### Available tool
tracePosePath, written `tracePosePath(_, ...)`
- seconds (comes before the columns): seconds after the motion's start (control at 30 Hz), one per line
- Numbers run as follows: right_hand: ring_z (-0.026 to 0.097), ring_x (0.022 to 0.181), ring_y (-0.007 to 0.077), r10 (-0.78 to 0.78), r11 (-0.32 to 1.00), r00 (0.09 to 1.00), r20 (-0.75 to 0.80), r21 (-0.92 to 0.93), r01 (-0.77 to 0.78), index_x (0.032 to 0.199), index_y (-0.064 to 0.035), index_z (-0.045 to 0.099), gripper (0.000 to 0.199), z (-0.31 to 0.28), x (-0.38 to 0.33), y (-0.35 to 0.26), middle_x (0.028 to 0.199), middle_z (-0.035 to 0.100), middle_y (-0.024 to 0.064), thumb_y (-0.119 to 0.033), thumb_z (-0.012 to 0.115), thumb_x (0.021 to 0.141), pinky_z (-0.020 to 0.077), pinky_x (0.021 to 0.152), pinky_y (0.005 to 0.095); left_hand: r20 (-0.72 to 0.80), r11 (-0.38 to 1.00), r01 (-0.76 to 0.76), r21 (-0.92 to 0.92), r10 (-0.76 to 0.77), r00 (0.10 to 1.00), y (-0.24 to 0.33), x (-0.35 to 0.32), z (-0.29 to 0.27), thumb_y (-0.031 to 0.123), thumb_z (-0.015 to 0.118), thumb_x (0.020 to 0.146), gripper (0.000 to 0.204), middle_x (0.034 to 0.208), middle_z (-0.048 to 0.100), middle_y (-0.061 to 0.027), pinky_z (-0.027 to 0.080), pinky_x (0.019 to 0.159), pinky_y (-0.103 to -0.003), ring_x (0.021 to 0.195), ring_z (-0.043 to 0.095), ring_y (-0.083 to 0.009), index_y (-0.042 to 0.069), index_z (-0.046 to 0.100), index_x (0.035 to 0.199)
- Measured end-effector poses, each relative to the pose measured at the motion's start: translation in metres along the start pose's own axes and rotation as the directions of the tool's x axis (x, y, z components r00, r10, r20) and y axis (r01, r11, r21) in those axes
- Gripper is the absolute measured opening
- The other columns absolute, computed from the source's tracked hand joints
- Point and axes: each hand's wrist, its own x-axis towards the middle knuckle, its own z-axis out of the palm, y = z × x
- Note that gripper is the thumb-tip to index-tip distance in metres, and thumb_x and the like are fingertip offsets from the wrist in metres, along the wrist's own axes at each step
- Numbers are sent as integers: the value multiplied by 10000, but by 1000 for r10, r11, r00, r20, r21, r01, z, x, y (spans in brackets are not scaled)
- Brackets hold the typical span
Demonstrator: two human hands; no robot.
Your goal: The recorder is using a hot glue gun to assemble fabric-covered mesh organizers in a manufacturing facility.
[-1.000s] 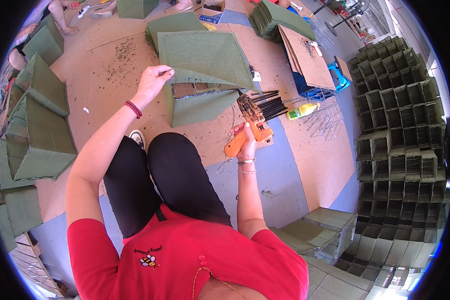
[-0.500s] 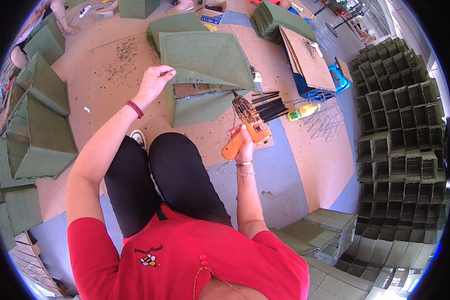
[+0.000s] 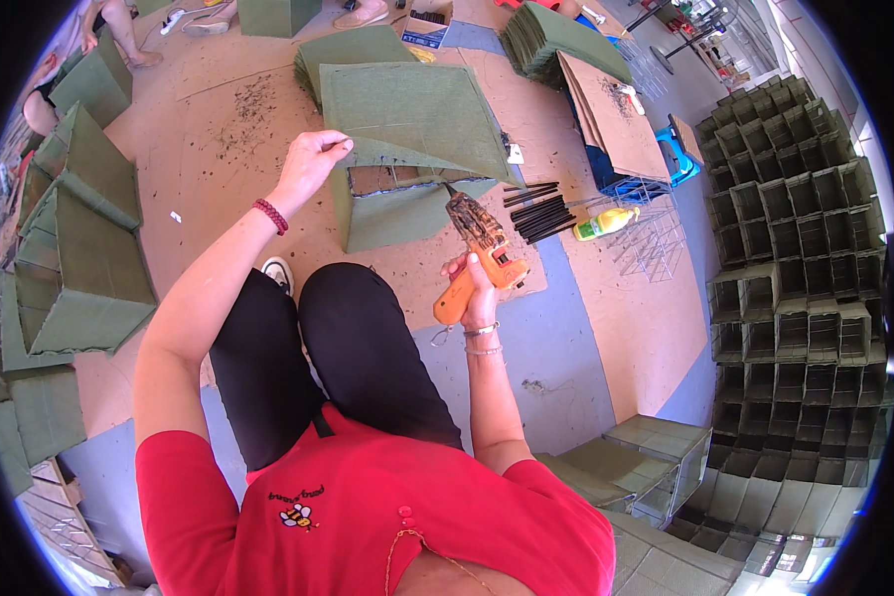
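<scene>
My left hand pinches the near left corner of a green fabric panel, thumb and finger pressed together. That panel lies across the top of a green fabric-covered box, its near edge lifted so a gap shows beneath. My right hand is wrapped round the orange handle of a hot glue gun, whose barrel is dark and stained. The gun's nozzle points up at the box's near rim, close under the panel's edge. Whether the tip touches the rim cannot be told.
Black glue sticks and a yellow-green bottle lie right of the box, by wire frames. Green boxes stand left; a tall stack of them fills the right. Another person's leg shows at the far left.
The glue gun and my right hand have shifted slightly left, bringing the nozzle leftward along the box's rim. My left hand keeps its pinch on the panel.
</scene>
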Motion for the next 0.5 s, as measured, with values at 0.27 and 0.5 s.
tracePosePath(0.27, 564, 708, 186, 26, 999, 998, 59, -30, -25, 898, -12, 523, 154, 1, -6, 4, 728, 552, 76, -166, 521, 886, 455, 674, 300, 33, 1000, 12, 7, -12, 999, 4, -1, 0, 171, 592, 840, 199, 678, 602, -20, 396, 580, -256, 602, 478, -80, -16, 644, 886)
tracePosePath(0.5, 559, 732, 164, 89, 988, 976, 199, -145, -60, 896, -31, 536, 155, 22, -14, 4, 731, 557, 55, -186, 527, 884, 427, 709, 284, 22, 1000, 9, 22, -10, 1000, 0, 1, -1, 197, 600, 824, 217, 677, 621, -71, 420, 613, -284, 614, 520, -116, -7, 647, 882)
